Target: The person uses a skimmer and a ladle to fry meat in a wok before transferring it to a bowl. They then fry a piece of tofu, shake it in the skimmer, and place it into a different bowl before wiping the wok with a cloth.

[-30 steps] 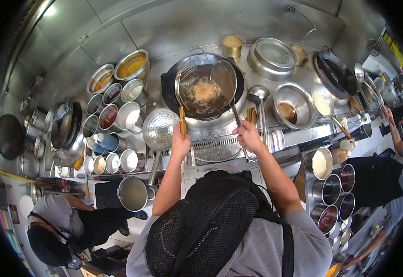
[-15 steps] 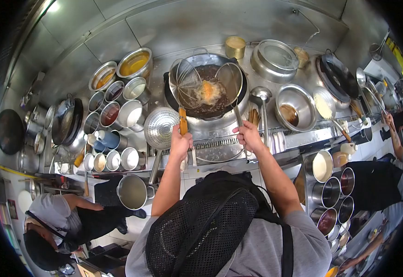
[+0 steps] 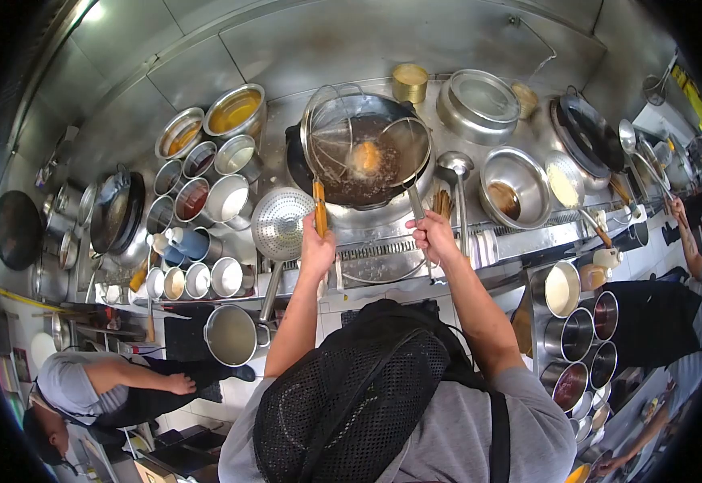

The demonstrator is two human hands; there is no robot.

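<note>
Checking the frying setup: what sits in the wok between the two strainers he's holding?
In the head view, a golden piece of frying food sits in the dark oil between the wire strainer and the mesh strainer.

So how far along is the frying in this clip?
Done: a golden piece of food sits in the dark oil of the wok, already browned. In hand: the left hand grips a wire skimmer by its wooden handle, and the right hand a ladle, both around the food. Left: the food is not yet out of the wok.
</note>
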